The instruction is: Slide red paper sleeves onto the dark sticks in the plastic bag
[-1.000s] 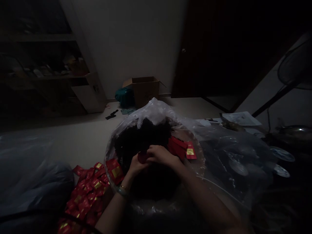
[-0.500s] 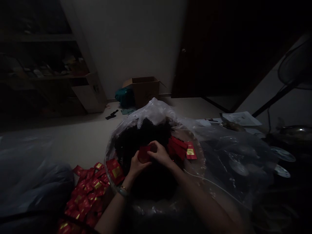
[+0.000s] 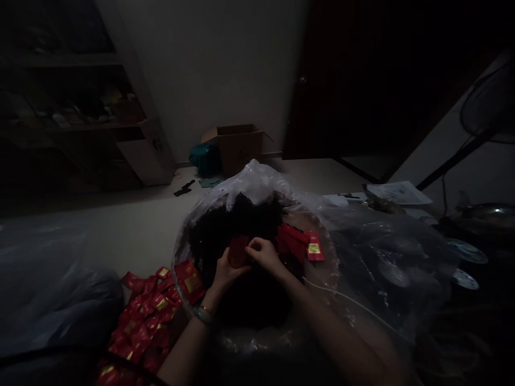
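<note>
My left hand (image 3: 225, 272) is closed around the side of a small red packet (image 3: 238, 252), held upright over a dark heap of loose, crumbly material (image 3: 217, 225). At the packet's right edge, my right hand (image 3: 263, 254) has its fingers pinched together. The heap fills a round basket lined with clear plastic (image 3: 257, 179). More red packets (image 3: 293, 242) lie on its right side, beside a flat red packet with a gold label (image 3: 315, 246). Another gold-labelled packet (image 3: 190, 281) rests on the left rim. It is too dark to see inside the held packet.
Many red packets (image 3: 147, 316) are piled left of the basket. A plastic-covered bundle (image 3: 60, 300) is at far left. Clear plastic sheeting (image 3: 386, 257) spreads to the right. An open cardboard box (image 3: 240, 147) stands by the wall; a fan (image 3: 488, 107) is at right.
My right fingers have moved from over the packet to its right edge, and more of its red face now shows. My left hand has kept hold of it in nearly the same place.
</note>
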A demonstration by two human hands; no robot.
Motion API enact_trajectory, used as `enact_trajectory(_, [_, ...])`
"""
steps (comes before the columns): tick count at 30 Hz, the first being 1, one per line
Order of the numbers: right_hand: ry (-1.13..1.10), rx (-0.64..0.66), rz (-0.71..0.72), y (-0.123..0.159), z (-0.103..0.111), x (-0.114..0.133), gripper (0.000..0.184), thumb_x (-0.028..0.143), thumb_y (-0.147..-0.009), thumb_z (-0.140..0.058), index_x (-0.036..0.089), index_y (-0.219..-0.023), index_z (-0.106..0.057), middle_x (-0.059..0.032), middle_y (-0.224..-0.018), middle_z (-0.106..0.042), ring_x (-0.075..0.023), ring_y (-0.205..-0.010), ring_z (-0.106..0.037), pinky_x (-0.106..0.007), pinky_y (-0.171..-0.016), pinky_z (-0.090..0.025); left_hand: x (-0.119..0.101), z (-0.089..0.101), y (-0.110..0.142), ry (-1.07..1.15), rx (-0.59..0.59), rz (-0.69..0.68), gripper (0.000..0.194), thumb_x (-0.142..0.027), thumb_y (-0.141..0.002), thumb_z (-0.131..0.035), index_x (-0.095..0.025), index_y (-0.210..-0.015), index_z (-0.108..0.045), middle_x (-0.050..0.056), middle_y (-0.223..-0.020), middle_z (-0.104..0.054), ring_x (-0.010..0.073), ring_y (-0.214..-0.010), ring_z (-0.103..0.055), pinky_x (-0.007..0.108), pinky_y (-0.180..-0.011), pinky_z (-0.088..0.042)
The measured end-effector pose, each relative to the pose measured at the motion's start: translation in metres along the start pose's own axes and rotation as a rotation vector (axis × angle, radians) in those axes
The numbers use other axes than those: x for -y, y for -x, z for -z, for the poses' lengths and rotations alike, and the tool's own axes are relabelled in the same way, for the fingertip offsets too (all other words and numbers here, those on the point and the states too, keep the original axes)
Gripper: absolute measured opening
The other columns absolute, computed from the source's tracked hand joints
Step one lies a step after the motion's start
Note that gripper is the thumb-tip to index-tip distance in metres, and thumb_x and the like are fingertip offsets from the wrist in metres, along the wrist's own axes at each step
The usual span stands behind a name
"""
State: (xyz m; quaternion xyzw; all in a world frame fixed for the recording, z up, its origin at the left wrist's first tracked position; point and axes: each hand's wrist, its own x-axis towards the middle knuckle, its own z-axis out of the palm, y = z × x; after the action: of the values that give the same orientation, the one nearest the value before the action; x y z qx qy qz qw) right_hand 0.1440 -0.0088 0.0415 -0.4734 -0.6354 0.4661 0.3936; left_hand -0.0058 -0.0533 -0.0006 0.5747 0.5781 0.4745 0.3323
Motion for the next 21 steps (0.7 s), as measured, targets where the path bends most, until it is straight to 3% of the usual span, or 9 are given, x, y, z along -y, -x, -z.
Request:
enact_trajectory(3, [-0.058, -0.059, 0.020, 0.0011, -0.0025, -0.0006, 0.015, 0.029, -0.065, -0.063, 0.018, -0.074, -0.059, -0.0013, -0.073, -0.066, -0.0163, -0.070, -0.062, -0.027, -0.064, -0.049, 0.0006, 0.0005, 0.0000, 0.007, 0.008, 0.004, 0.067, -0.034, -0.050, -0.084, -0.016, -0.108, -0.056, 0.004, -0.089, -0.071, 0.0218, -0.082, -0.066, 0.031, -0.075, -0.052])
enact_trajectory(9, [-0.115, 0.006, -0.061, 0.0004, -0.0041, -0.0050, 0.019, 0.025, -0.060, -0.065, 0.016, -0.076, -0.062, -0.0046, -0.076, -0.070, -0.0183, -0.072, -0.064, -0.030, -0.069, -0.050, -0.0013, 0.0014, 0.0008, 0.028, 0.045, 0.027, 0.067, -0.034, -0.049, -0.084, -0.016, -0.108, -0.058, 0.005, -0.088, -0.071, 0.0236, -0.084, -0.065, 0.032, -0.076, -0.051])
enact_trajectory(14, [-0.083, 0.033, -0.071, 0.0019, -0.0021, -0.0066, 0.016, 0.021, -0.060, -0.062, 0.016, -0.074, -0.064, -0.0022, -0.074, -0.070, -0.0172, -0.072, -0.063, -0.028, -0.069, -0.049, -0.0047, -0.0003, -0.0024, 0.247, 0.023, 0.072, 0.060, -0.036, -0.053, -0.081, -0.014, -0.106, -0.060, 0.006, -0.094, -0.070, 0.0209, -0.083, -0.065, 0.029, -0.076, -0.050])
enact_trajectory(18, [-0.055, 0.114, -0.077, 0.0052, 0.0017, -0.0039, 0.016, 0.029, -0.063, -0.065, 0.016, -0.071, -0.064, -0.0017, -0.071, -0.067, -0.0171, -0.070, -0.061, -0.028, -0.068, -0.047, -0.0030, 0.0016, -0.0037, 0.305, 0.067, 0.165, 0.040, -0.038, -0.057, -0.078, -0.011, -0.085, -0.067, 0.003, -0.074, -0.069, 0.0167, -0.066, -0.062, 0.026, -0.065, -0.049])
enact_trajectory(21, [-0.046, 0.131, -0.007, 0.0073, 0.0039, -0.0026, 0.018, 0.033, -0.065, -0.066, 0.016, -0.071, -0.064, -0.0015, -0.072, -0.066, -0.0170, -0.072, -0.060, -0.029, -0.071, -0.045, -0.0005, 0.0029, -0.0036, 0.312, 0.132, 0.192, 0.038, -0.037, -0.054, -0.080, -0.010, -0.078, -0.068, 0.002, -0.065, -0.067, 0.0148, -0.059, -0.059, 0.025, -0.059, -0.047])
